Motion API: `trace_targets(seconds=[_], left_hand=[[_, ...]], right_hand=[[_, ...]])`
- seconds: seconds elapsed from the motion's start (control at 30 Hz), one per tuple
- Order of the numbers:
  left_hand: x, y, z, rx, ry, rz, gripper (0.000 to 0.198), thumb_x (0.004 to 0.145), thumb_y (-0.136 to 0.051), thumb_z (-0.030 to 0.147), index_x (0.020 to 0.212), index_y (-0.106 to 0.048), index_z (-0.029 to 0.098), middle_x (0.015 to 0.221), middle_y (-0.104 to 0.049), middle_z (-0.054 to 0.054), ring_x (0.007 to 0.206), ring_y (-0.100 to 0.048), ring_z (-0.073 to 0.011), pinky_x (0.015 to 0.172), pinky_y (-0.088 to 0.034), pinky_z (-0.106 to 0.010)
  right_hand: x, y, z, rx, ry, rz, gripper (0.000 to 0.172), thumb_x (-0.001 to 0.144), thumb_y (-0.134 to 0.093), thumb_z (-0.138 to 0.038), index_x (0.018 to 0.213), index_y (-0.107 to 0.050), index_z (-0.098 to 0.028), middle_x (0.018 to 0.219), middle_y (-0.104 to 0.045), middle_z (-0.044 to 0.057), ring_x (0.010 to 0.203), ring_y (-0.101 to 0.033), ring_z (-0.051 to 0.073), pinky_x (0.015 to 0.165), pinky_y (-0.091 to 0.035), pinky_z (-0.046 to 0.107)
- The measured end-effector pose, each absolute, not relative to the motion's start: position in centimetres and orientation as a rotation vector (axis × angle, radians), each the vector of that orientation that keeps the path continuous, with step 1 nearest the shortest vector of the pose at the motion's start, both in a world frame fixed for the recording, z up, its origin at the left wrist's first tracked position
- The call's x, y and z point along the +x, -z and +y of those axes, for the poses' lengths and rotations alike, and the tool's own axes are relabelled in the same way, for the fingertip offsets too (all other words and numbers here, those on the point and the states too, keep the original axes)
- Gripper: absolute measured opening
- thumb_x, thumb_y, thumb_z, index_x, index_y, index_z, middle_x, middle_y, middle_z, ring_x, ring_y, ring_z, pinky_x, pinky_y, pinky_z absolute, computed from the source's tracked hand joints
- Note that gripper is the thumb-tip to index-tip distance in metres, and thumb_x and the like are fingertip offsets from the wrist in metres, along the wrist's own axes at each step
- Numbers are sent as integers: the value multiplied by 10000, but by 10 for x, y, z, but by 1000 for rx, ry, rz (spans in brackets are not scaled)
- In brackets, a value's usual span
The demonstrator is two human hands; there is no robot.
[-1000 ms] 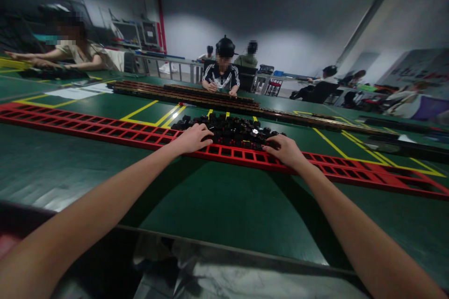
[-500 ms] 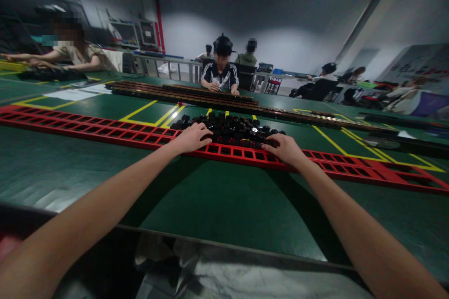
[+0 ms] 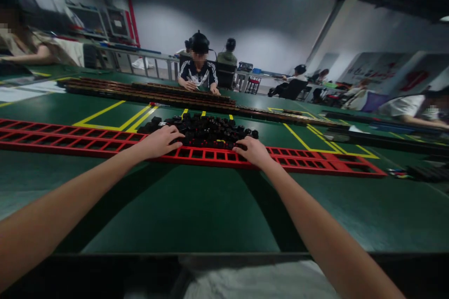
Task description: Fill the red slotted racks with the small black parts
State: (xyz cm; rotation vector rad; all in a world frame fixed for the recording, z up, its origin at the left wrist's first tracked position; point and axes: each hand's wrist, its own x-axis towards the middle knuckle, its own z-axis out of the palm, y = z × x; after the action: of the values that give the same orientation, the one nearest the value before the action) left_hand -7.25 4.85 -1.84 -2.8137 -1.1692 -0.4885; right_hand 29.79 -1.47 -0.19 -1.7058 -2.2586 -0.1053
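Red strips (image 3: 70,142), two abreast, bear left hand (image 3: 161,141) and right hand (image 3: 253,151), both loosely spread, at one black heap (image 3: 203,128).

Heap (image 3: 205,130) on table (image 3: 196,205) behind rack (image 3: 206,161) (perhaps touching).

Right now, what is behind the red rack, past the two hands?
A pile of small black parts lies behind the rack. The left hand and right hand cover its near edge; anything under the fingers is hidden.
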Motion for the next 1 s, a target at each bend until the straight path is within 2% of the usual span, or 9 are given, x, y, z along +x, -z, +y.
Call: trace_targets(seconds=[0.13,0.23,0.37,0.5,0.63,0.77,1.0], left_hand=[[-69,20,47,-2790,489,-1189,418,971,-458,422,1245,-673,190,1161,-600,-121,1039,-558,-264,968,-425,-405],[-67,20,44,-2772,521,-1223,408,978,-455,417,1248,-666,196,1177,-596,-119,1060,-550,-264,969,-427,-407],[-65,21,41,-2754,489,-1255,421,985,-444,424,1260,-653,184,1179,-593,-124,1080,-538,-280,958,-439,-436],[-67,21,41,-2739,457,-1285,435,992,-421,428,1274,-643,182,1203,-591,-129,1114,-537,-291,938,-459,-452],[-62,18,32,-2791,478,-1230,438,996,-433,420,1309,-622,180,1281,-580,-125,1169,-533,-280,1018,-438,-450],[-33,15,14,-2883,485,-1101,424,1005,-448,394,1346,-592,188,1395,-544,-108,1275,-493,-259,1104,-393,-412],[63,6,0,-2887,444,-913,424,1001,-476,380,1370,-563,190,1404,-548,-101,1254,-528,-254,1051,-445,-388]], right_hand=[[298,1,-16,-1738,91,-2276,393,946,-589,-480,1182,-716,-193,1115,-688,113,1013,-656,240,845,-500,316],[303,2,-13,-1693,109,-2233,359,963,-561,-438,1184,-711,-198,1070,-700,97,954,-665,218,838,-502,312],[321,2,-9,-1652,231,-2060,272,966,-523,-332,1068,-737,-197,1041,-692,99,959,-651,218,859,-504,321],[345,2,-7,-1806,355,-1938,257,948,-519,-298,999,-747,-189,1047,-682,119,1005,-626,252,888,-496,363],[353,4,-5,-1893,327,-1938,254,943,-523,-295,984,-751,-192,1029,-686,123,1009,-617,264,874,-487,371],[345,5,-5,-1886,301,-2049,260,939,-530,-320,1005,-745,-189,1102,-679,138,1054,-605,287,877,-476,395],[339,1,-11,-1862,202,-2102,251,950,-517,-288,1054,-725,-193,1157,-681,134,1110,-605,290,914,-463,416]])
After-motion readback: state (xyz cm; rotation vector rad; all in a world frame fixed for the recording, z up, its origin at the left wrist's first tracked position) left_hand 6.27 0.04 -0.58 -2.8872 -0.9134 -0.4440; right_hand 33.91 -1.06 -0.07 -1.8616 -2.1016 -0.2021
